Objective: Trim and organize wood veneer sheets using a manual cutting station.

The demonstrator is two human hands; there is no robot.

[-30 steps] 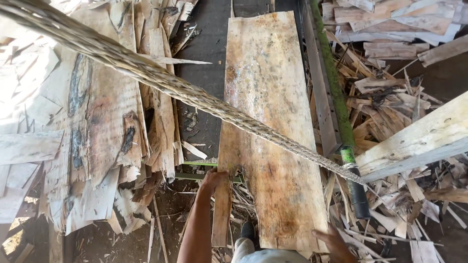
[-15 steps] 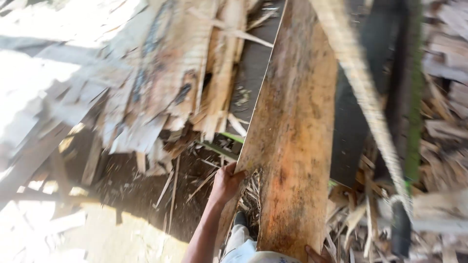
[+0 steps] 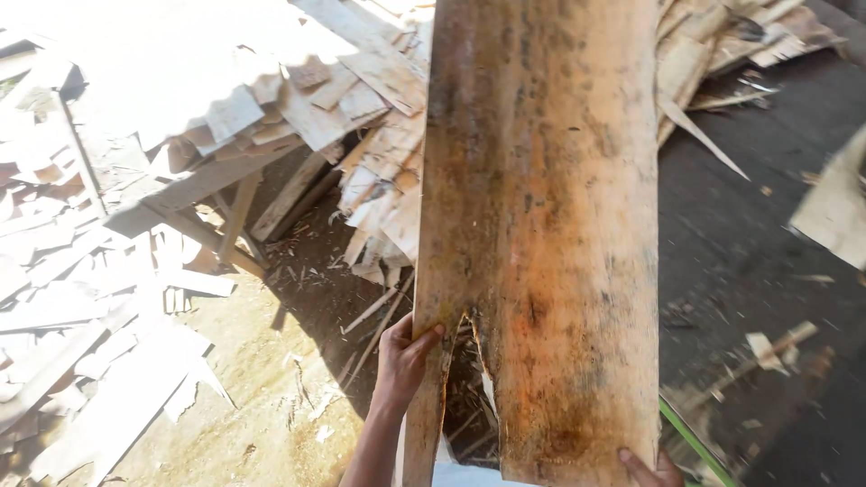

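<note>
Cut off and blurred parts

The long, split, orange-brown wooden sheet point(image 3: 541, 225) runs off the frame at 12 o'clock; the right hand point(image 3: 651, 469) at 5 o'clock shows only fingertips — its grip is hidden — and the pale board point(image 3: 834, 212) at 3 o'clock is blurred.

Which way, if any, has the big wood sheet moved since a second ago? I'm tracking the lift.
Yes. The wood sheet has swung off the dark belt, leftward over the scrap pile.
</note>
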